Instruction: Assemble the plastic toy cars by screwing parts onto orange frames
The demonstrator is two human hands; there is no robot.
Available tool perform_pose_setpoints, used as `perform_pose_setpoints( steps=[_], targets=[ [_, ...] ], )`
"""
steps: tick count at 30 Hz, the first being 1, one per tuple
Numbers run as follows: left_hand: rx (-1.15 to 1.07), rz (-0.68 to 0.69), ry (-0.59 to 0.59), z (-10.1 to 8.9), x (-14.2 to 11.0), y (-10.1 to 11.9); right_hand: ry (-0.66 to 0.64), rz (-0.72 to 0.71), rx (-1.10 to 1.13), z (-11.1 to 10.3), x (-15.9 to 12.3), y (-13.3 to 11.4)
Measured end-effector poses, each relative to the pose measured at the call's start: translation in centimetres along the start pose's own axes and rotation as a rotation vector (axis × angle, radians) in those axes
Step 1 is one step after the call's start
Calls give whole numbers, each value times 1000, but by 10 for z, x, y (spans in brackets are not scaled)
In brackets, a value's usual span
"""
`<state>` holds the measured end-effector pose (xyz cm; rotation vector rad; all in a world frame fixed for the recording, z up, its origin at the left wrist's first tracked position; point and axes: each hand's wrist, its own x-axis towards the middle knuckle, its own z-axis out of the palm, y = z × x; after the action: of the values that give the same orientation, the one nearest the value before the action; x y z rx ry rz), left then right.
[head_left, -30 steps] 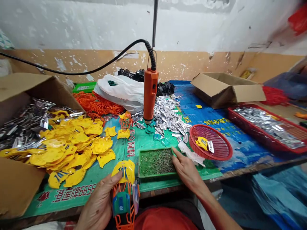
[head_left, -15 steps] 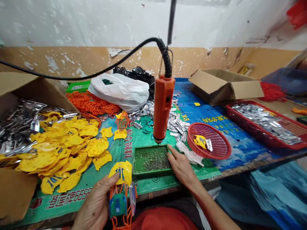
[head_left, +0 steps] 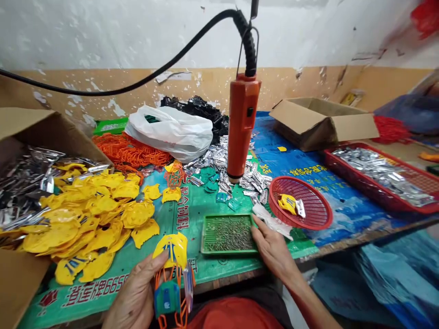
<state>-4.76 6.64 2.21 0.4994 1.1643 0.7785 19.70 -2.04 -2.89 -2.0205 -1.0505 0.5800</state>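
Note:
My left hand is closed round a toy vehicle body, made of a yellow printed shell, an orange frame, a teal block and a shiny silver side piece. The thumb presses on the yellow shell. At the table's front edge, my right hand grips the right side of a green tray that holds many small screws. Above and behind the tray hangs an orange electric screwdriver, upright on its cord, touched by neither hand.
Yellow shells are heaped at left by a carton. Orange frames, a white bag and silver pieces lie behind. At right are a round red basket, a long red tray and an open carton.
The green tray has slid right with my right hand on it. The electric screwdriver has swung up and slightly right, away from the tray. My left hand still holds the toy vehicle body.

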Motion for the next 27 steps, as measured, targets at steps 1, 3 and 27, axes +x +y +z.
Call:
perform_pose_setpoints(
  steps=[1,3,27],
  targets=[
    [4,5,-16,0,0,0,-19,-2,-2,1,0,0],
    [-2,6,-47,0,0,0,-46,1,-7,3,0,-1],
    [24,6,-97,-4,2,-2,-66,-5,31,6,1,-5]
  ],
)
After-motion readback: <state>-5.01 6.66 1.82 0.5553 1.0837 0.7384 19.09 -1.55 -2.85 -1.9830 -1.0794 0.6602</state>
